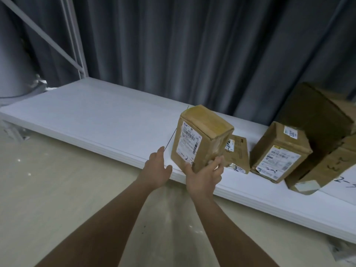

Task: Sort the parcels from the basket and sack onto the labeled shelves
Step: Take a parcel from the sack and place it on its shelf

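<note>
One parcel [200, 137] at shelf [96, 116] edge, right hand [204, 176] underneath.

Tilted box [200, 137] at shelf [96, 120] front edge: white shipping label, barcode, digits roughly "602 12", rest blurred; handwritten "2-3" at label's foot. Flat box [238, 153] just right of it, behind: scrawled mark, unreadable. Next box [279, 151] further right: "2-3" penned on label; small top sticker, number unclear. Shelf surface far right of tilted box: handwritten "2-" [342, 180], cut off.
</note>
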The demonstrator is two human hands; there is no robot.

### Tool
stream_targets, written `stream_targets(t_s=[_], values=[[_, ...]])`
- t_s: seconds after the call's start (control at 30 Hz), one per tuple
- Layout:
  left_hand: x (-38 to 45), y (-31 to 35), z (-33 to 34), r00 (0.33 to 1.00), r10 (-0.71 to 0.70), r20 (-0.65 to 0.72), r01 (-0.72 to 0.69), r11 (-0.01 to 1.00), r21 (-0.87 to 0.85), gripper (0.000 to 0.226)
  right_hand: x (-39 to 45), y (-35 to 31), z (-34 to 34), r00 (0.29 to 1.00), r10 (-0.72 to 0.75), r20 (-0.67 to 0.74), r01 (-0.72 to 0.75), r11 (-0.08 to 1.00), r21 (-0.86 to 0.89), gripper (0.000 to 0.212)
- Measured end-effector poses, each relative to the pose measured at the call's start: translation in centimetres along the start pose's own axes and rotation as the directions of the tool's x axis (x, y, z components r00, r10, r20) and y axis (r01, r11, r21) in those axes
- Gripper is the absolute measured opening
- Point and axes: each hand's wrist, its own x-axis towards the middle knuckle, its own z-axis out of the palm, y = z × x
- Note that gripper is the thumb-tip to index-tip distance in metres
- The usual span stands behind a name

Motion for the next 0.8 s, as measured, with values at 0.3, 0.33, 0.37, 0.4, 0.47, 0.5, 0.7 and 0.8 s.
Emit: stream_targets(t_s=[0.3, 0.33, 0.37, 0.4, 0.47, 0.5, 0.7, 0.8], values=[[1.3, 0.9, -0.4, 0.999, -0.003, 0.039, 0.002, 1.000, 0.011, 0.065, 2.8, -0.9, 1.6, 0.990, 0.086, -0.114, -0.085, 0.996, 0.007, 0.098], [1.7, 1.0, -0.4, 0.999, -0.001, 0.038, 0.001, 1.000, 0.009, 0.064, 3.2, -0.8, 1.8, 0.990, 0.076, -0.115, -0.077, 0.997, 0.004, 0.097], [2.1, 1.1, -0.4, 0.999, 0.000, 0.035, -0.001, 1.000, 0.013, 0.064, 3.7, -0.8, 1.9, 0.991, 0.068, -0.114, -0.069, 0.998, 0.000, 0.097], [2.4, 1.1, -0.5, 0.999, 0.000, 0.032, -0.001, 1.000, 0.016, 0.063, 4.2, -0.8, 2.0, 0.991, 0.063, -0.114, -0.064, 0.998, -0.004, 0.097], [3.1, 1.1, -0.4, 0.999, -0.009, 0.035, 0.008, 1.000, 0.016, 0.063, 5.4, -0.6, 2.3, 0.992, 0.055, -0.111, -0.056, 0.998, -0.008, 0.099], [3.4, 1.0, -0.3, 0.999, -0.013, 0.039, 0.013, 1.000, 0.017, 0.062, 6.0, -0.6, 2.4, 0.993, 0.051, -0.107, -0.053, 0.999, -0.012, 0.099], [5.3, 0.6, 0.0, 1.000, -0.002, 0.031, 0.002, 1.000, 0.020, 0.060, 9.5, -0.6, 2.7, 0.995, 0.008, -0.096, -0.017, 0.995, -0.096, 0.098], [5.7, 0.4, 0.1, 1.000, 0.010, 0.013, -0.010, 1.000, 0.022, 0.058, 11.1, -1.0, 2.8, 0.996, -0.008, -0.092, -0.007, 0.988, -0.154, 0.094]])
